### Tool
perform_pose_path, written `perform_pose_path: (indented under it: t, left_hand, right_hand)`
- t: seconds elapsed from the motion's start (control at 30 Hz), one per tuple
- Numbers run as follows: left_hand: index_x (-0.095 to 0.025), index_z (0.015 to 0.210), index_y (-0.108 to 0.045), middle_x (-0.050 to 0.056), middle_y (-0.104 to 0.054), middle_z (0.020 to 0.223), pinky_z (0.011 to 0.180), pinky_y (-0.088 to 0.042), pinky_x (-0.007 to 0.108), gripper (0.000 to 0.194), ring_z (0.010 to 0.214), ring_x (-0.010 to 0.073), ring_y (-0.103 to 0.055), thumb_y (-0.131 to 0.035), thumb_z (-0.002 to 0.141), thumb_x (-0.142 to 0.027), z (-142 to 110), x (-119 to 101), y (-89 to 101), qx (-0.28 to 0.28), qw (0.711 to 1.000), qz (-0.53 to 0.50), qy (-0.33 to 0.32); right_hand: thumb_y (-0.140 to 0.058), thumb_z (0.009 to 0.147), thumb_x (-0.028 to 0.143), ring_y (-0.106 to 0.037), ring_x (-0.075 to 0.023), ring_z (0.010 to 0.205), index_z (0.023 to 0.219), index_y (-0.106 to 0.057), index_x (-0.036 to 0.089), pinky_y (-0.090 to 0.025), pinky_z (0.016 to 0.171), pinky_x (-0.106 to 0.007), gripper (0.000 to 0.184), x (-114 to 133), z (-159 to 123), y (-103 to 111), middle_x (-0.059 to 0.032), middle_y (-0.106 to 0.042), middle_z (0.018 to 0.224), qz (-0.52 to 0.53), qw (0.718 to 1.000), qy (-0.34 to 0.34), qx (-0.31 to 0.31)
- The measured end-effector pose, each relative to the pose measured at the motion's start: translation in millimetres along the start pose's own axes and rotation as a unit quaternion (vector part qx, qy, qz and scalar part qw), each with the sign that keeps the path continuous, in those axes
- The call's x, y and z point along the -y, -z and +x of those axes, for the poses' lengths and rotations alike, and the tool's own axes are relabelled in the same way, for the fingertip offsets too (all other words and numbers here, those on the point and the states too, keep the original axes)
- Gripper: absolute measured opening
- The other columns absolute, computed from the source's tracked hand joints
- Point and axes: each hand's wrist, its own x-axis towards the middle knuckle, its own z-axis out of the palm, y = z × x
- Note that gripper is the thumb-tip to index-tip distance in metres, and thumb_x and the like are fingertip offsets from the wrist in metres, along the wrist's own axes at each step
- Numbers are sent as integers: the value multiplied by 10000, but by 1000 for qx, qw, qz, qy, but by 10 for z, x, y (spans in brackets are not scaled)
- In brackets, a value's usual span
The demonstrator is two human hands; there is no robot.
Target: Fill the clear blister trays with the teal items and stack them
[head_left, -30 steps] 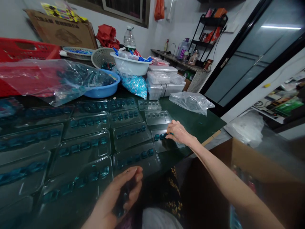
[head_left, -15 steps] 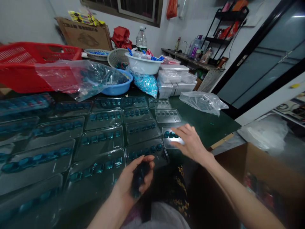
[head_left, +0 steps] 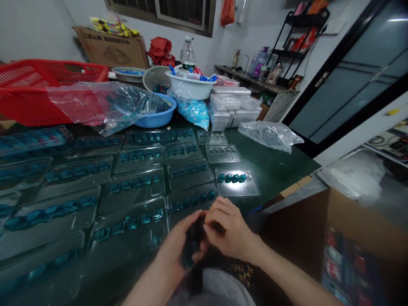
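Observation:
My left hand is cupped near the table's front edge, its fingers closed around a handful of small dark teal pieces. My right hand meets it from the right, fingertips pinched into that handful. Just beyond both hands lies a clear blister tray with teal pieces in its row of pockets. Several more filled clear trays lie in rows to the left on the dark green table.
A blue basin, a white bowl, a red basket and clear bags stand at the back. A stack of clear trays sits mid-back. An open cardboard box stands at the right.
My right hand has drawn back from the near right tray to my left hand. That tray now shows its row of teal pieces uncovered. The view has shifted slightly.

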Motion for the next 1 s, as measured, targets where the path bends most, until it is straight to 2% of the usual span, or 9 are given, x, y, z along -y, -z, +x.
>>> perform_pose_path:
  t: [0.17,0.3,0.43,0.57,0.63,0.73,0.87,0.93,1.0]
  left_hand:
    - [-153,725,-542,-11,-481,400,325,-175,178,214,317,58,-334,-493,776,-355,-50,-30,-16,54,994,99,-12]
    - [-160,795,-537,-22,-478,422,339,-176,182,189,351,63,-348,-537,752,-344,-38,-21,-18,39,992,120,-24]
    - [-178,806,-518,-32,-474,420,342,-176,183,193,364,70,-362,-581,721,-339,13,5,-10,15,991,128,-26]
    - [-178,713,-509,-40,-454,409,335,-157,186,177,346,60,-343,-600,706,-330,28,2,-17,15,990,139,-14]
    - [-175,675,-505,-39,-448,408,334,-140,186,181,335,51,-323,-582,721,-331,29,-7,-24,36,991,131,1]
    - [-168,654,-512,-30,-458,415,337,-132,185,183,334,48,-318,-562,735,-324,43,-17,-33,56,991,120,12]
    - [-160,650,-528,-30,-450,398,333,-144,183,166,328,54,-327,-573,727,-300,70,-18,-40,28,989,146,-9]
    - [-157,655,-538,-25,-454,405,334,-146,182,168,328,52,-328,-567,731,-303,75,-17,-38,29,987,156,-10]
    - [-155,668,-551,-20,-461,418,339,-139,182,178,327,47,-320,-555,740,-318,76,-17,-33,54,988,146,12]
  right_hand:
    - [-471,700,104,-432,-115,651,634,-413,177,-351,644,-259,114,-49,-39,-43,25,-439,626,57,991,-98,-66]
    - [-470,683,116,-430,-100,598,608,-414,174,-339,555,-218,110,-25,-50,-33,29,-438,618,98,976,-181,-67]
    - [-456,660,118,-383,-75,507,584,-432,165,-297,461,-185,92,-9,-32,-11,48,-414,546,193,940,-276,-47]
    - [-425,631,101,-329,-60,480,554,-443,156,-257,438,-175,96,-31,-11,4,61,-369,510,292,896,-334,-30]
    - [-427,635,106,-306,-55,474,556,-451,153,-242,434,-173,96,-36,-12,11,65,-352,504,337,873,-351,-27]
    - [-459,650,116,-338,-55,504,585,-477,145,-262,456,-174,73,-24,-34,12,43,-439,580,387,853,-348,-43]
    - [-525,696,173,-393,-66,505,688,-482,163,-292,459,-177,45,-17,-91,0,43,-479,589,436,817,-368,-78]
    - [-582,705,223,-386,-65,478,814,-470,188,-278,434,-172,161,-36,-124,-6,57,-479,578,480,794,-364,-78]
    - [-631,692,256,-353,-51,444,884,-445,206,-249,409,-163,272,-70,-157,-14,64,-484,589,523,775,-349,-63]
